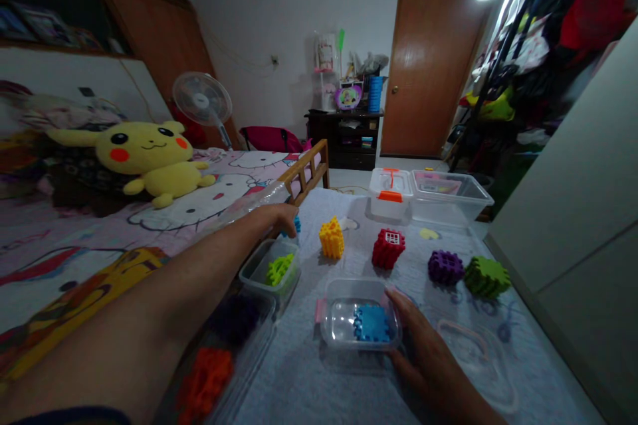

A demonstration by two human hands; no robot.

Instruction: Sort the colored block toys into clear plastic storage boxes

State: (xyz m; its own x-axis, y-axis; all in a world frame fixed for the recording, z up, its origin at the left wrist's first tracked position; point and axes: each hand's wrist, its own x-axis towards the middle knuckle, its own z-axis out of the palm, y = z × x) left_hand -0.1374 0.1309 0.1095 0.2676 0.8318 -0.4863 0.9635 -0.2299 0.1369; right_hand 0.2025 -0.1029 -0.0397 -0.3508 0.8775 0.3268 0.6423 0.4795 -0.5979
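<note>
My left hand reaches far across the table and closes on a blue toy block at the table's left edge. My right hand rests against the right side of a small clear container that holds a blue block piece; its fingers lie along the wall. On the grey cloth stand a yellow block cube, a red cube, a purple cube and a green cube.
A clear box with a green piece sits under my left forearm, with tubs holding purple and orange pieces nearer me. Two clear bins stand at the far edge, a loose lid lies right. A bed with a yellow plush is left.
</note>
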